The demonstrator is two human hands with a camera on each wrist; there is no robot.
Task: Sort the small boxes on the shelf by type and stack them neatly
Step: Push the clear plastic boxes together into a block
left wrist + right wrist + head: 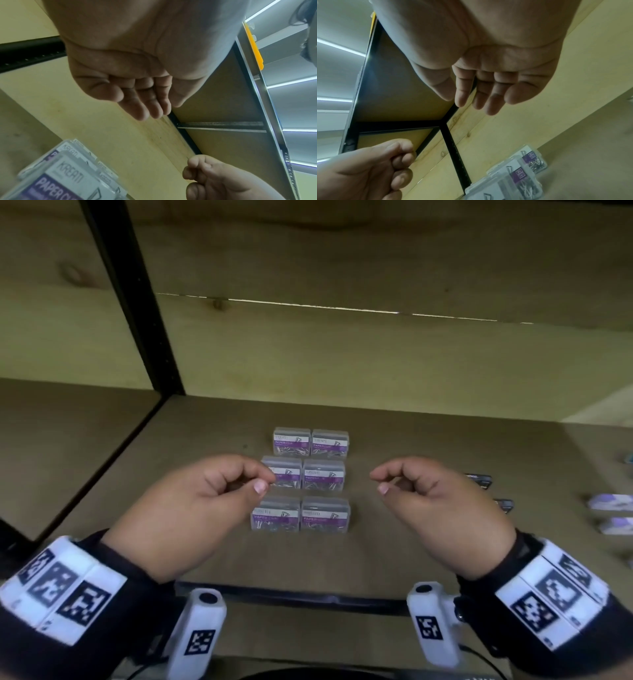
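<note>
Several clear paper-clip boxes point(306, 479) with purple labels stand in three rows of two on the brown shelf board point(394, 556). My left hand point(265, 480) hovers just left of the middle row, fingers loosely curled, thumb near the index finger, holding nothing. My right hand point(377, 481) hovers to the right of the boxes in a mirrored pose, also empty. In the left wrist view the left hand's fingers point(145, 102) hang relaxed above the boxes point(60, 175). The right wrist view shows the relaxed right fingers point(479, 94) and the boxes point(513, 180) below.
Two dark flat boxes point(479, 479) lie right of my right hand. White and purple boxes point(609, 502) lie at the far right edge. A black upright post point(137, 302) bounds the bay on the left; a wooden back wall point(376, 361) closes it behind.
</note>
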